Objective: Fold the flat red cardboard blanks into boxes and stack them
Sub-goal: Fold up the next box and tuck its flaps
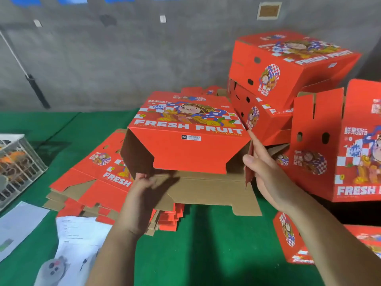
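A half-folded red box (185, 141) sits atop the pile of flat blanks (92, 178); the left hand (142, 195) grips its lower left flap, while the right hand (266, 172), fingers straight, presses its right side flap.

Bare green cloth table top (216, 244) lies open between the two forearms, and another clear strip runs along the far left toward the grey concrete wall (123, 58). The half-opened red printed cardboard box (185, 145) blocks the middle, sitting on the low pile of flat red cardboard blanks (92, 182). Leaning stacked folded red boxes (288, 69) wall off the right. A white wire crate (18, 162) and loose white paper sheets (78, 240) crowd the left near edge.
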